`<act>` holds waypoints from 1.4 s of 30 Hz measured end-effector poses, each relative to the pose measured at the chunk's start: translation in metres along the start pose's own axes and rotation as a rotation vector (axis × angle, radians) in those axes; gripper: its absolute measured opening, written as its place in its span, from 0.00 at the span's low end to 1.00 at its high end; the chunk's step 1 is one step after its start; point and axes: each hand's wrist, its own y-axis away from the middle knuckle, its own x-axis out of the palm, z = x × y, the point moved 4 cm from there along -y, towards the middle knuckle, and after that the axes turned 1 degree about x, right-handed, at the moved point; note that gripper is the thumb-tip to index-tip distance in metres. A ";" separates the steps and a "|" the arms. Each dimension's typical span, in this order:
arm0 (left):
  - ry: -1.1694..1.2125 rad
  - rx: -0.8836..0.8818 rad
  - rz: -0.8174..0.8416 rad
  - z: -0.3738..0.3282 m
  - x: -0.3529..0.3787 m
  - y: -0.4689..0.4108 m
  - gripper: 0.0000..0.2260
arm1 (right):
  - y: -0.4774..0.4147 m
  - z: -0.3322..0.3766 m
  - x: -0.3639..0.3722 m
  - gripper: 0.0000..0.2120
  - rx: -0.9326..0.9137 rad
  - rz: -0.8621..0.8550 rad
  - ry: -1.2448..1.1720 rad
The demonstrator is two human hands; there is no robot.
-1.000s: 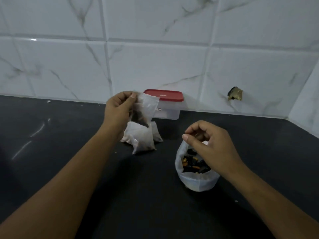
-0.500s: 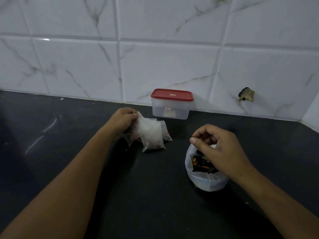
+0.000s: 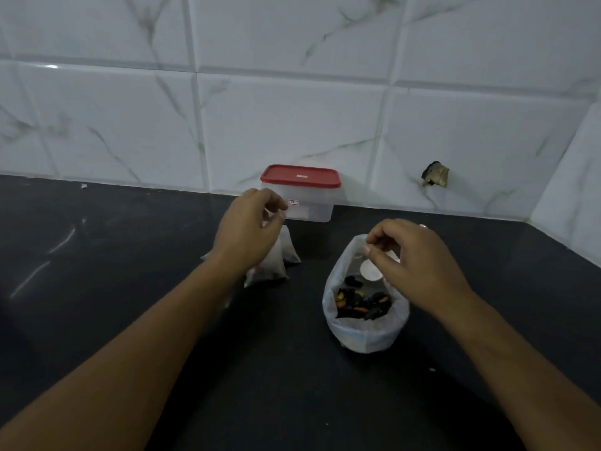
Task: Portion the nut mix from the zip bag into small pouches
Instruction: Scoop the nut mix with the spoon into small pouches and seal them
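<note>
My left hand hangs with its fingers curled in, and the thumb and first finger come close together at the tips. I cannot tell if they pinch something thin or hold nothing. My right hand has its fingers bent too, with the thumb tip meeting the first finger. I cannot tell if it holds a nut, the edge of the bag, or nothing at all.

Right under my right hand is the zip bag. It stands up on the counter with its mouth wide open and the rim rolled down. My right thumb is just over the far side of that mouth. The nut mix lies in the bottom of the bag, below my right palm, dark bits with some orange ones. A small white round thing shows inside the bag, just under my right fingers. I cannot tell what it is.

Under my left hand and wrist lie the small pouches, a few pale ones bunched together and touching each other. My hand hides part of them.

Just past my left fingertips stands a clear box with a red lid, set against the tiled wall. Far beyond my right hand, a dark broken spot shows on the wall.
</note>
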 end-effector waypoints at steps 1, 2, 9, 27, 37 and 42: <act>0.023 0.053 0.038 -0.013 0.008 0.005 0.06 | -0.001 -0.008 -0.005 0.03 0.019 0.012 0.071; 0.051 0.103 0.086 -0.024 0.016 0.011 0.06 | -0.003 -0.017 -0.008 0.04 0.047 0.033 0.131; 0.215 0.208 0.385 -0.049 0.056 0.036 0.06 | 0.004 -0.055 -0.009 0.12 0.279 0.310 0.232; 0.281 0.097 0.492 -0.034 0.068 0.037 0.07 | -0.001 -0.041 -0.030 0.07 0.389 0.153 -0.182; 0.282 0.081 0.481 -0.034 0.067 0.038 0.08 | 0.004 -0.051 -0.018 0.06 0.436 0.291 -0.127; 0.280 0.086 0.479 -0.034 0.068 0.037 0.08 | 0.003 -0.055 -0.021 0.04 0.508 0.229 -0.329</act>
